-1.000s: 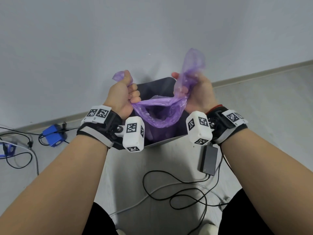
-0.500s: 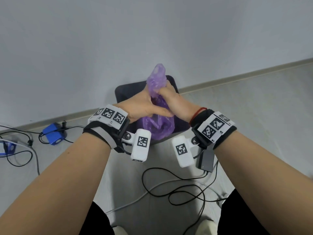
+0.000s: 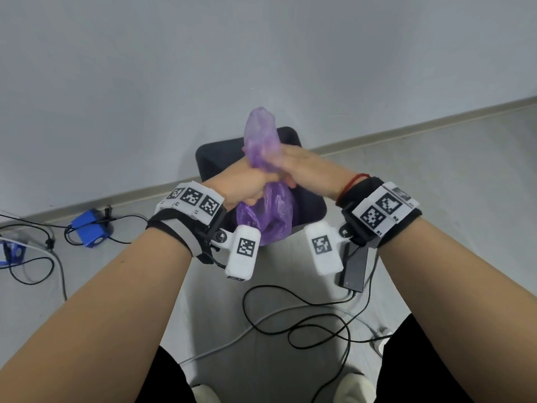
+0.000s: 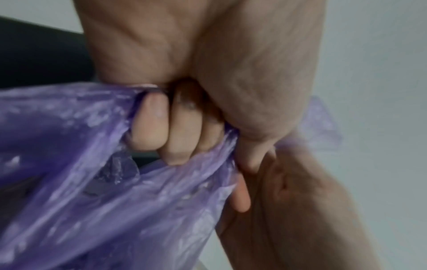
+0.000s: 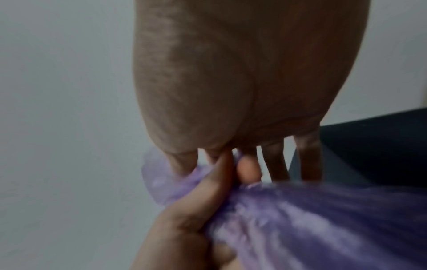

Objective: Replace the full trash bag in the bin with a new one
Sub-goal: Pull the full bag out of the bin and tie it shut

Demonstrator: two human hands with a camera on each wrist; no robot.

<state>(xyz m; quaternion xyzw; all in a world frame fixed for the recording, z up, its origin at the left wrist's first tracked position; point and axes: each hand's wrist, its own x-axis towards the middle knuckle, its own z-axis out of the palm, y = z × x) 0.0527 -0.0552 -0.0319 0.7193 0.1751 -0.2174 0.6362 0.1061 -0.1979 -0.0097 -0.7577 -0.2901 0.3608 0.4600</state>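
Head view: the purple trash bag (image 3: 266,216) hangs inside the black bin (image 3: 308,196), its gathered neck running upright toward 12 o'clock. The left hand (image 3: 247,184) fists the neck from 9 o'clock; the right hand (image 3: 302,167) pinches it from 3 o'clock, equally near. The film looks thin, translucent and crinkled.

Contents of purple bag (image 3: 268,216): not discernible through the film. Bin (image 3: 216,158) opening mostly covered by bag and both hands. Left hand (image 3: 247,181): fingertips buried in gathered plastic; right hand (image 3: 302,167) fingertips hidden behind the bag neck. Both wrist views blurred; bag cut off by frame edges below the fingers.
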